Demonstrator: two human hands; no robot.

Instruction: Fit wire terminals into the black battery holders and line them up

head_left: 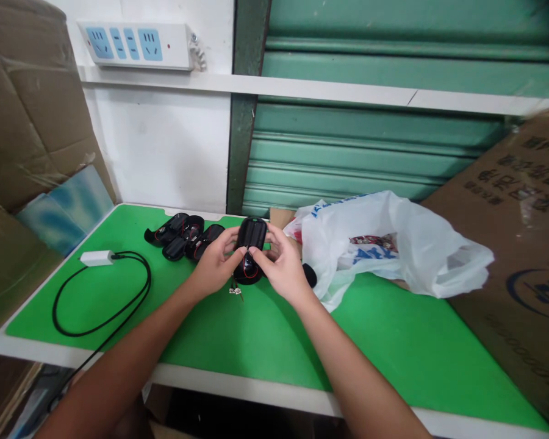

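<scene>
Both hands hold one open, hinged black case (251, 233) over the green table mat. My left hand (219, 259) grips its left side and my right hand (280, 259) its right. The two thumbs meet near the hinge, between the upper part and the rounded lower part with a thin red line. Small white pieces on wires (235, 291) show just below the case; whether they are joined to it I cannot tell. Left of my hands lies a group of similar black cases (183, 235), several of them open. A dark rounded object (310, 275) sits beside my right wrist.
A white plastic bag (421, 256) with small parts inside lies on the right. A white charger block (97, 258) with a looped black cable (55, 311) rests on the left. Cardboard boxes (521, 244) flank the table, and a socket strip (137, 46) hangs on the wall.
</scene>
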